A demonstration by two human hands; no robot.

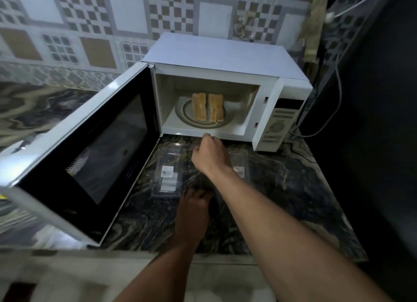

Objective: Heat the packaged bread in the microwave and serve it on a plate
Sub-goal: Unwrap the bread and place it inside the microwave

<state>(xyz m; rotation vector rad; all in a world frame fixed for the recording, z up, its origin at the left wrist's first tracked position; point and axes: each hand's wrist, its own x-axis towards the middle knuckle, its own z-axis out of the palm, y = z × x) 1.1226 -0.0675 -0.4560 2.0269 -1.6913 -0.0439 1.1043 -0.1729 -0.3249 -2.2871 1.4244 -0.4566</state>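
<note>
A white microwave [225, 60] stands on the dark marble counter, its door [94, 148] swung wide open to the left. Inside, two pieces of bread [208, 107] stand on a plate [184, 113]. My right hand [209, 153] hovers just in front of the microwave's opening, fingers loosely curled, holding nothing. My left hand [191, 213] rests lower on the counter, fingers bent, its grip hidden in shadow. Two clear plastic bread packages, one [168, 170] to the left of my right hand and one [239, 164] partly behind it, lie on the counter.
The microwave's control panel [279, 125] is at its right. A dark appliance wall [372, 121] with a cable [325, 130] stands close on the right. The marble counter's [282, 200] front edge runs below my arms. Patterned tiles cover the back wall.
</note>
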